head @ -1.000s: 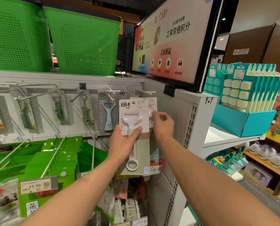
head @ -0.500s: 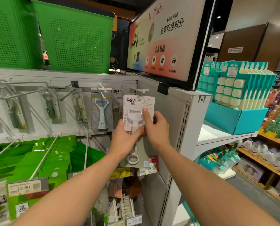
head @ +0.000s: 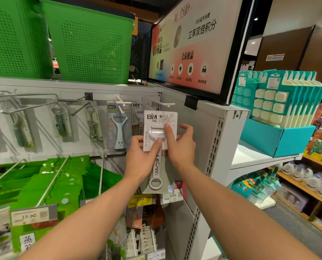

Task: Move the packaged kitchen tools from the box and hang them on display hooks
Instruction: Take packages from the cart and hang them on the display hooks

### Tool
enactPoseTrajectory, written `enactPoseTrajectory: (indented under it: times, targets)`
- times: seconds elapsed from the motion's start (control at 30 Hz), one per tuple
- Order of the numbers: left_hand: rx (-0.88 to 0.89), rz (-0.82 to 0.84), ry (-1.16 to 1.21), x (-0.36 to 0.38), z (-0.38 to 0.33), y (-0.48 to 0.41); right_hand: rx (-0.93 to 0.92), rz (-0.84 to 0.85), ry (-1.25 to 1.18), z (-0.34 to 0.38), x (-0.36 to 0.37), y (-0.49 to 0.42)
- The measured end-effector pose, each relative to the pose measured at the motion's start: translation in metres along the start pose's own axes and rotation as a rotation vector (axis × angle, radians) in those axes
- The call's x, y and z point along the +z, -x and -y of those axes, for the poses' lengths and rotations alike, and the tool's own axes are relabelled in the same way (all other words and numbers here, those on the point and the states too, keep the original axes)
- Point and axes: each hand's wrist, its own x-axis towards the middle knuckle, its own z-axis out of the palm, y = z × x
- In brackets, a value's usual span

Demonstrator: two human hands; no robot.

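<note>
I hold a white carded peeler pack (head: 157, 121) upright in front of the white pegboard panel, just below a white display hook (head: 164, 104). My left hand (head: 143, 158) grips its lower left edge, thumb across the front. My right hand (head: 180, 147) pinches the right edge, thumb pressed on the peeler's blister. The pack's hang hole sits under the hook's tip and is not on it. Another peeler pack (head: 119, 128) hangs on the hook to the left. The box is out of view.
Corkscrews and openers (head: 92, 122) hang on long metal hooks further left. Green packets (head: 62, 181) fill the rods below, with price tags (head: 31, 215). Green baskets (head: 92, 51) stand on top. A sign panel (head: 194, 45) juts out above right, a teal display box (head: 276, 139) beyond.
Both hands closed in on the pack and squared it up under the hook; the right thumb moved onto the front of the blister. The view shifted slightly right.
</note>
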Motion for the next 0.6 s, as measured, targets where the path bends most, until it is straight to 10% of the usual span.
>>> enactPoseTrajectory:
  times: [0.6]
  targets:
    - [-0.041, -0.025, -0.040, 0.010, 0.012, -0.034, 0.123, 0.232, -0.124, -0.006, 0.003, -0.018]
